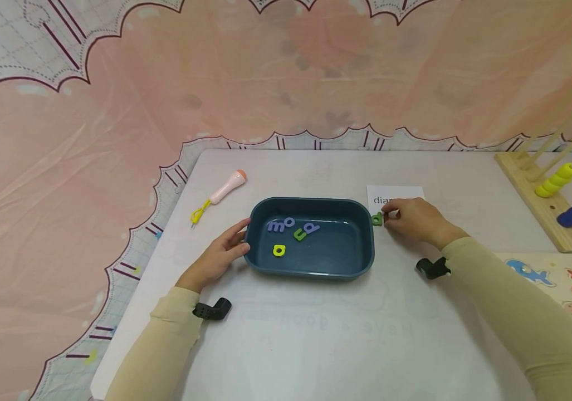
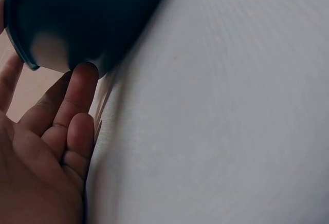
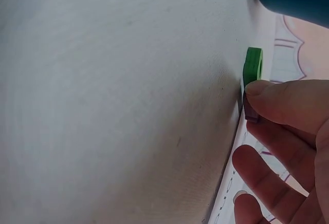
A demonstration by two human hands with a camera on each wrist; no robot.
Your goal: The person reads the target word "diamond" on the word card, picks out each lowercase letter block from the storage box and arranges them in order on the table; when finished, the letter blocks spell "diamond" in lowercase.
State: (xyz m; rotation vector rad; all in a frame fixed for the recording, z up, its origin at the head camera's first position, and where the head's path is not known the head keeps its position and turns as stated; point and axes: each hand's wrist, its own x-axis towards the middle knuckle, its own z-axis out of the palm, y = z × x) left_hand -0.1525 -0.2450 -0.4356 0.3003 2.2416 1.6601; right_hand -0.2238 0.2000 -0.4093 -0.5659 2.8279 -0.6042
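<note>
Pinching a dark purplish piece [image 3: 250,112] between thumb and fingertip, your right hand [image 1: 416,220] works low over the near part of a printed card [image 1: 396,192], hiding some of its word. Just beyond those fingertips, on the side toward your left hand [image 1: 218,256], lies a green letter [image 1: 377,219]; your thumb hides whether the two pieces touch, and how the pinched one's long axis lies. Your right hand is plainly the nearer to both.

Your hands are well apart, with the blue tray [image 1: 336,259] between them, its long axis running from one toward the other. Your left fingers rest against its end wall, not wrapped round it. Inside, five letters lie on your left hand's side, the yellow letter [image 1: 279,250] closest to your left thumb.
</note>
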